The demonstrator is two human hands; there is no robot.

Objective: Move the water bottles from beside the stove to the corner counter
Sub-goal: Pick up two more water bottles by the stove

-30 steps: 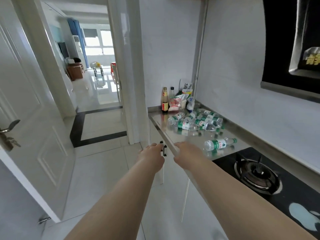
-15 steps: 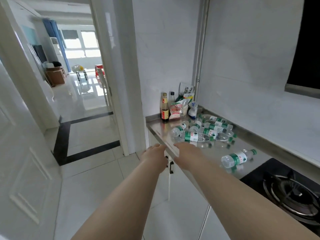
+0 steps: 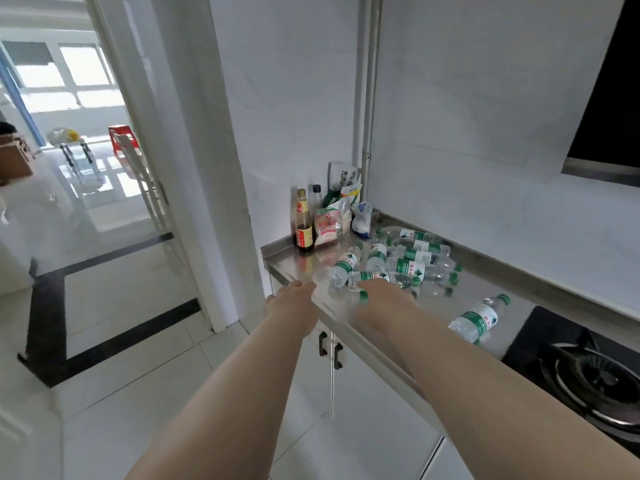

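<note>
1. Head view, containers: a heap of clear plastic water bottles point(image 3: 408, 261) with green labels and green caps lies on its side in the corner of the counter point(image 3: 446, 306). All look empty or nearly so; the clear walls show the steel beneath.
2. One more bottle point(image 3: 479, 318) lies alone, well apart from the heap and just beside the stove point(image 3: 585, 372), its cap pointing toward the wall.
3. Behind the heap, against the wall, stand a sauce bottle point(image 3: 304, 225) with dark liquid in its lower part, a clear bottle with a black cap point(image 3: 316, 197), and several soft packets point(image 3: 332, 220); one holds something white, the rest cannot be told.
4. Materials: the counter is brushed stainless steel, shiny enough to mirror the bottles. The stove is black glass with a round metal burner. Below are white cabinet doors point(image 3: 349, 382) with short black handles. The wall is pale and smooth; the floor tiles are glossy white with a black band.
5. Hands: the left hand point(image 3: 291, 299) is at the counter's front edge, palm down, fingers hidden behind its back, so their spread cannot be told.
6. The right hand point(image 3: 382, 294) reaches over the counter to the nearest bottle of the heap; its fingers are hidden, and whether they grip cannot be told.
</note>
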